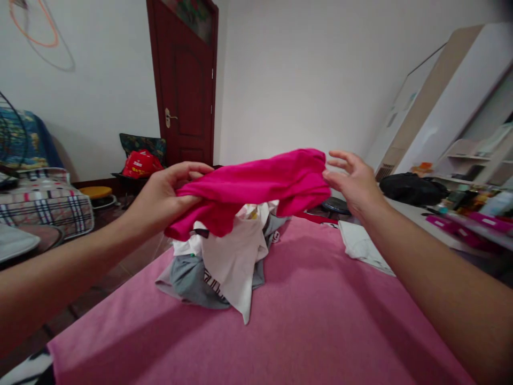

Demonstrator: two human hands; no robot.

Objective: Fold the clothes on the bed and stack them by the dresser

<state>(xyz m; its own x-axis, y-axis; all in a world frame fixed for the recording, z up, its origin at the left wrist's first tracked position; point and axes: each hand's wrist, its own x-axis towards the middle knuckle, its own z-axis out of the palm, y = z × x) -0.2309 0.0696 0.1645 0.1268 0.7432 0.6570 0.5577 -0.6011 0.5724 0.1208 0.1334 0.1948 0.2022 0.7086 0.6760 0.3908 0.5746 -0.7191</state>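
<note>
A bright pink garment [264, 179] is held up in the air, stretched sideways between my hands. My left hand [168, 190] grips its left end, thumb below and fingers above. At the other end my right hand [352, 179] has its fingers apart, with the thumb tip at the cloth's edge; whether it touches I cannot tell. Below the garment is a heap of crumpled clothes: a white piece [234, 251] on top and a grey piece [192, 280] with dark lettering beside it. Part of the heap is hidden by the pink cloth.
A pink cover [288, 321] spreads beneath the heap. On its right side lies a folded white garment [363, 246]. Further right are a black bag [412, 188] and a shelf of bottles. At the back left stand a chair with a red bag [141, 163] and a yellow stool [95, 191].
</note>
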